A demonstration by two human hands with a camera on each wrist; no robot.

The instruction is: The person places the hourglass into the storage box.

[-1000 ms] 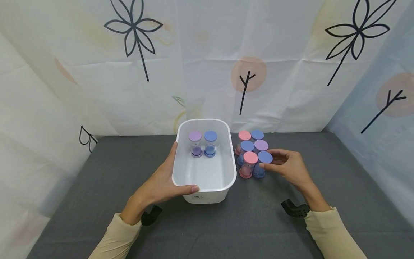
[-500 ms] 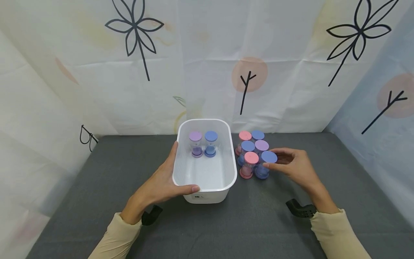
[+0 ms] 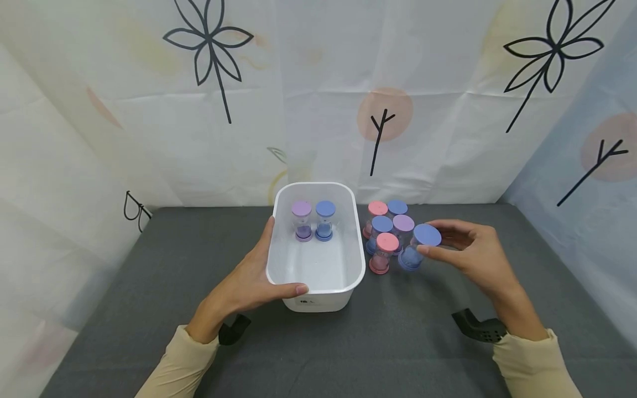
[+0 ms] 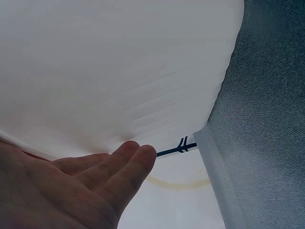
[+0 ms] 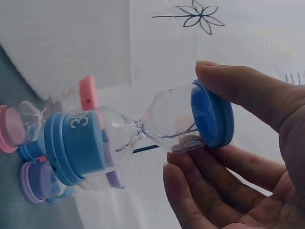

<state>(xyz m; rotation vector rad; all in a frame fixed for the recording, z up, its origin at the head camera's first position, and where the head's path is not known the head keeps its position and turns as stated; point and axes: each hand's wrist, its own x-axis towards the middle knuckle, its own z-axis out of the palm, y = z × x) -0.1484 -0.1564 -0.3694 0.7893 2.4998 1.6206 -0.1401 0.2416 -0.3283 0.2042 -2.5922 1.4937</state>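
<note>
My right hand (image 3: pixel 470 251) pinches a blue-capped hourglass (image 3: pixel 419 243) by its top cap, thumb in front and fingers behind. The right wrist view shows its clear waist and blue sand in the bottom bulb (image 5: pixel 81 145); it leans slightly. My left hand (image 3: pixel 246 276) rests against the near left corner of a white plastic bin (image 3: pixel 350 276), thumb along the front rim and fairly straight fingers (image 4: pixel 126 167) on the outer side wall. Inside the bin stand a purple-capped hourglass (image 3: pixel 302 221) and a blue-capped hourglass (image 3: pixel 325 220).
Right of the bin several hourglasses stand close together, with a pink-capped hourglass (image 3: pixel 382 253) nearest and a purple-capped hourglass (image 3: pixel 403 224) behind. A dark grey cloth (image 3: pixel 398 342) covers the table. Printed white fabric (image 3: pixel 318 99) hangs at the back and sides.
My right hand has drawn the blue-capped hourglass rightward and up, away from the cluster, tilting it. My left hand and the bin have stayed in place.
</note>
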